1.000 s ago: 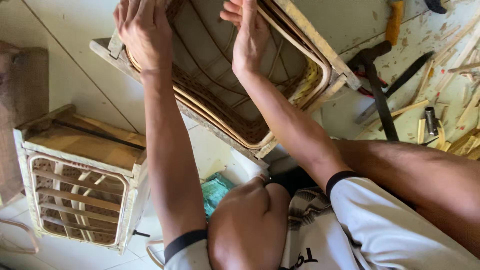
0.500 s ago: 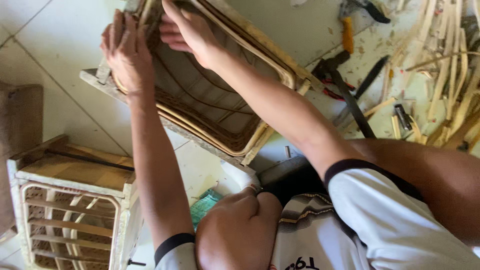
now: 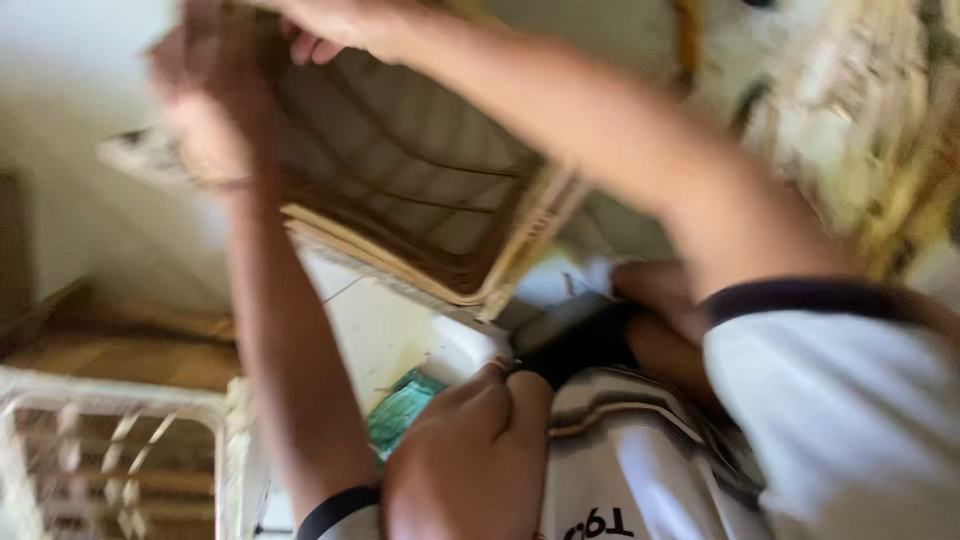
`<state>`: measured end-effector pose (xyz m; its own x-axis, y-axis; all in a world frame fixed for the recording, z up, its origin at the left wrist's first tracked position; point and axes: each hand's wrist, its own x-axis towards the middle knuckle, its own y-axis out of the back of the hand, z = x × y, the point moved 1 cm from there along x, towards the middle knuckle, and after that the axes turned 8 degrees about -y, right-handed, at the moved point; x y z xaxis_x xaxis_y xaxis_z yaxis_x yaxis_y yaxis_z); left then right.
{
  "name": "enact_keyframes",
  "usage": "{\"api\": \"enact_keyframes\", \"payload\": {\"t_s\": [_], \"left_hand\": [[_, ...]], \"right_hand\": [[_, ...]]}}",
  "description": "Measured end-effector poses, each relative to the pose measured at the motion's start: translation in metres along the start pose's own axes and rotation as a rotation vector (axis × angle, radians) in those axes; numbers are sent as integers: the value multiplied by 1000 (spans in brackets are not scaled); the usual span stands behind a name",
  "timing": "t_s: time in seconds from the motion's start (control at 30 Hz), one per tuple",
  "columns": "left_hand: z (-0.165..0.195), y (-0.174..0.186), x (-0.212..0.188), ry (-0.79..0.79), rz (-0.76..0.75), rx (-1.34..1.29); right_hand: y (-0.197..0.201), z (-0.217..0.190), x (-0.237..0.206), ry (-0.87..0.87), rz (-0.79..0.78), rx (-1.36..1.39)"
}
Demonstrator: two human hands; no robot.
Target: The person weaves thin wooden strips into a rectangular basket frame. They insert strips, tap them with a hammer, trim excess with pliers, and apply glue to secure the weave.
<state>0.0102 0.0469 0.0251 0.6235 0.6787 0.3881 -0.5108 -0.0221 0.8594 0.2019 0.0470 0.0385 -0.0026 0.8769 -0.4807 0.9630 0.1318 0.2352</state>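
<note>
A square woven rattan basket [image 3: 430, 190], brown inside with a pale rim, is held tilted above the floor. My left hand [image 3: 205, 100] grips its left corner. My right hand [image 3: 335, 25] reaches across from the right and holds the upper rim, fingers curled over the edge. The whole frame is motion-blurred, so the finger detail is unclear. My knee [image 3: 470, 460] shows below the basket.
A white-painted rattan crate [image 3: 110, 460] with a wooden top stands at the lower left. A green object [image 3: 400, 410] lies on the pale tiled floor [image 3: 375, 330] beside my knee. Loose rattan strips [image 3: 880, 120] lie blurred at the upper right.
The view has swung and closed in, blurring everything. Both hands and the basket have shifted left in the frame, and my right hand has moved along the upper rim toward the left hand.
</note>
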Motion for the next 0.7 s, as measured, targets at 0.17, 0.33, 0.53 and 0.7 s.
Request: {"api": "enact_keyframes", "payload": {"t_s": [0.17,0.33,0.53,0.7], "left_hand": [[-7,-1,-8,-118,142,132],[-10,-1,-14,-51,129,55],[-6,-4,-30,1,78,37],[-15,-11,-38,60,52,-88]], "right_hand": [[139,-1,-142,318,-180,-546],[246,113,-257,97,118,-789],[211,262,-293,-63,359,-1150],[212,328,-311,-588,231,-669]]}}
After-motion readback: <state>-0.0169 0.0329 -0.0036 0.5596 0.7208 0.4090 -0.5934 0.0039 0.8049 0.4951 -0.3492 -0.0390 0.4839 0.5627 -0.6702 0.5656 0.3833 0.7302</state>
